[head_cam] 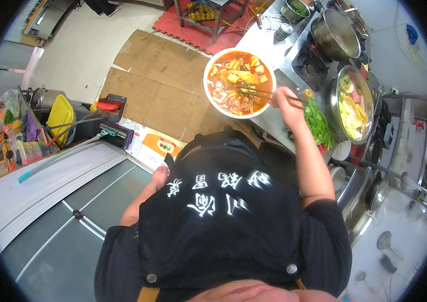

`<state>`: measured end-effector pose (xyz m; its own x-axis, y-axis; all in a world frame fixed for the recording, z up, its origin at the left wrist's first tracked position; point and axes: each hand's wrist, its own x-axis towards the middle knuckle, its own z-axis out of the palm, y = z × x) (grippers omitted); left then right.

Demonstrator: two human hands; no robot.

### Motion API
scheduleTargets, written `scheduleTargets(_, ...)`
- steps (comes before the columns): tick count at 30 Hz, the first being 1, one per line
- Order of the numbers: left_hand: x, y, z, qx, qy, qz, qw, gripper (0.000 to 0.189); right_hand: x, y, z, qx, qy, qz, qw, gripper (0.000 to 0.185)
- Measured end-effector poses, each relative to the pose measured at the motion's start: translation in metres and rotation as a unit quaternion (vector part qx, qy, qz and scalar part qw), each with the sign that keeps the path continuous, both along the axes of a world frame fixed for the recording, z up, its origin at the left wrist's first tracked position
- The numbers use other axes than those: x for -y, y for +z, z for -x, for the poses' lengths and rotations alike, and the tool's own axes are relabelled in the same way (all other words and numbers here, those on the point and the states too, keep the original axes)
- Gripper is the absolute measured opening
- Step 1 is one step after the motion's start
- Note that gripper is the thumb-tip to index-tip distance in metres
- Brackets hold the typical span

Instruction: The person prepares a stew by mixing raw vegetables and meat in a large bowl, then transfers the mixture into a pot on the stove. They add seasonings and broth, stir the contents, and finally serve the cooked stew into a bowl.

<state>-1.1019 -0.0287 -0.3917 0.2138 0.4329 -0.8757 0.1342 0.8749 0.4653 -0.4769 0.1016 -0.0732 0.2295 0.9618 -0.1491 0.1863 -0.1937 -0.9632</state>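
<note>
My right hand (288,104) grips a pair of brown chopsticks (260,93), whose tips reach into a large white bowl (206,81). Red broth (232,81) fills the bowl, with yellowish leaves, pale cubes and dark pieces in it. The bowl appears at the left edge of the steel counter (274,120). Beside my right wrist lies a bunch of green herbs (317,124). Low at my side, near the black apron (217,234), is my left hand (159,176); its fingers are mostly hidden, and a small dark flap shows next to it.
On the right are a steel bowl of cut vegetables (353,109), a gas burner (308,68) and a large pot (336,36). A shaker jar (283,31) stands farther back. Left are a glass-topped chest freezer (96,204) and brooms (117,134). Cardboard (156,90) covers the floor.
</note>
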Motion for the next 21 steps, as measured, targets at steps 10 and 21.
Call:
scheduleTargets(10, -0.026, 0.021, -0.007, -0.188, -0.235, -0.077, 0.950, 0.026, 0.039, 0.015, -0.015, 0.018, -0.046, -0.023, 0.999, 0.025)
scheduleTargets(21, -0.044, 0.010, 0.030, -0.189, -0.280, -0.104, 0.935, 0.024, 0.029, -0.016, 0.037, -0.066, -0.104, -0.042, 0.991, 0.022)
